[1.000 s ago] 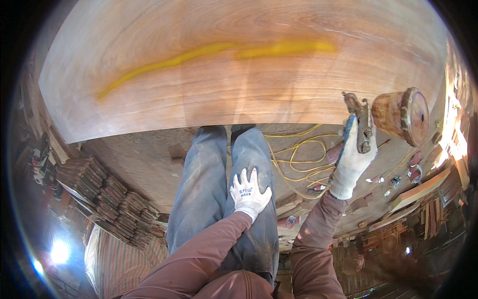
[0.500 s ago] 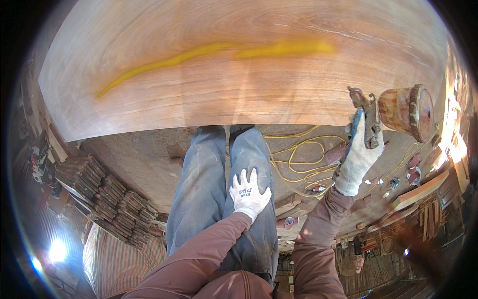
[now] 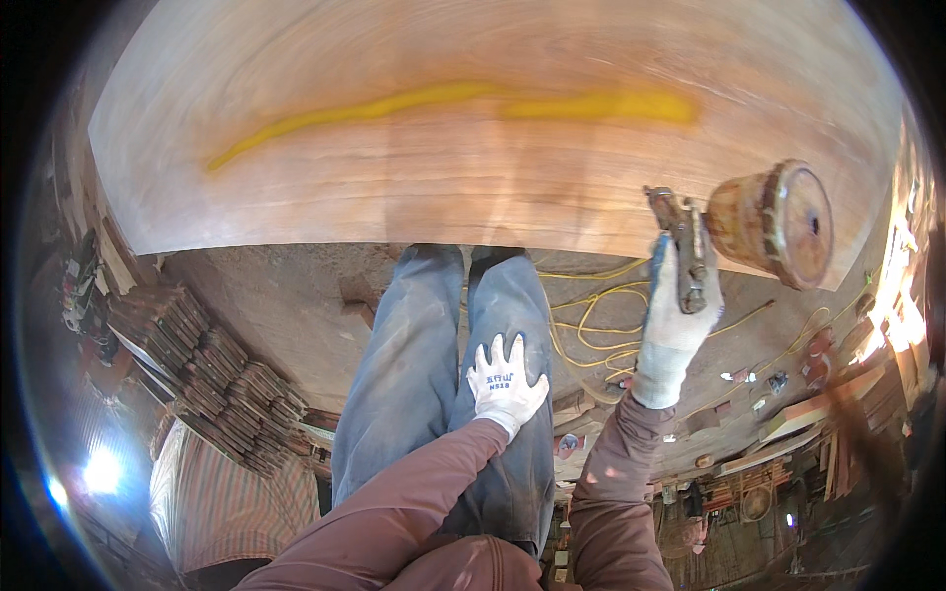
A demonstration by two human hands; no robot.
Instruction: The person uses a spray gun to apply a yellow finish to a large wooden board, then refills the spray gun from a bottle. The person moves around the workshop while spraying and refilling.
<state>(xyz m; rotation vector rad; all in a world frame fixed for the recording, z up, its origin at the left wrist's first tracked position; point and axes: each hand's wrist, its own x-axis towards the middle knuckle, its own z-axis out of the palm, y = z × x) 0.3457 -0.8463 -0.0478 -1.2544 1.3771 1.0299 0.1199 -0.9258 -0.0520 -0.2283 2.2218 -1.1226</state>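
Observation:
My right hand [image 3: 680,305], in a white glove with blue fingers, grips a spray gun [image 3: 690,246]. A stained, lidded cup [image 3: 774,222] is fixed to the gun and leans out to the right. The gun is over the near right edge of a broad wooden panel [image 3: 325,192]. A yellow streak [image 3: 394,103] runs across the panel, thin at the left and wider, with soft edges, at the right. My left hand [image 3: 506,384], also gloved in white, rests on my thigh with its fingers spread, holding nothing.
A yellow hose [image 3: 601,330] lies in loops on the floor below the panel's near edge. Stacked wooden pieces [image 3: 212,364] stand at the left, beside a striped cloth [image 3: 236,492]. Boards [image 3: 818,419] and small scattered items lie at the right.
My right hand has moved the spray gun leftward. The panel and floor have shifted slightly in view. My left hand stays on my thigh.

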